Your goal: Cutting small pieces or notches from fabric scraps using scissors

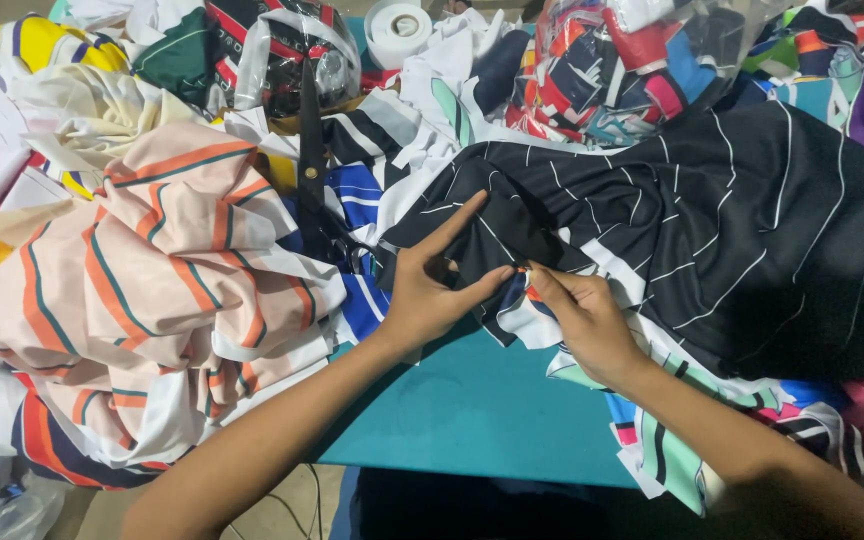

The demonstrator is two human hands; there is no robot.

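Forearms: two bare arms come in from 6 o'clock and meet over the cloth at the centre of the frame.
Left hand (430,290): forefinger stretched out toward 1 o'clock, thumb pressed to the cloth edge, the other fingers curled; apparently pinning the fabric flat.
Right hand (577,315): closed to a fingertip pinch on the same edge, just at 3 o'clock of the left thumb, as if picking at a seam or thread; what lies between the fingertips is too small to tell.
Black fabric with thin white stripes (712,230): one large crumpled piece, spread from the centre out to 3 o'clock, its near edge held by both hands.
Teal tabletop (472,410): bare patch at 6 o'clock, below the hands.
Black-handled scissors (312,160): one pair, lying at 11 o'clock of the left hand, blades pointing to 12 o'clock, within reach.
Peach cloth with orange and green stripes (172,290): one heaped bundle at 9 o'clock.
White tape roll (398,30): one, at 12 o'clock.
Clear plastic bags of scraps (612,60): two at 12 to 1 o'clock.
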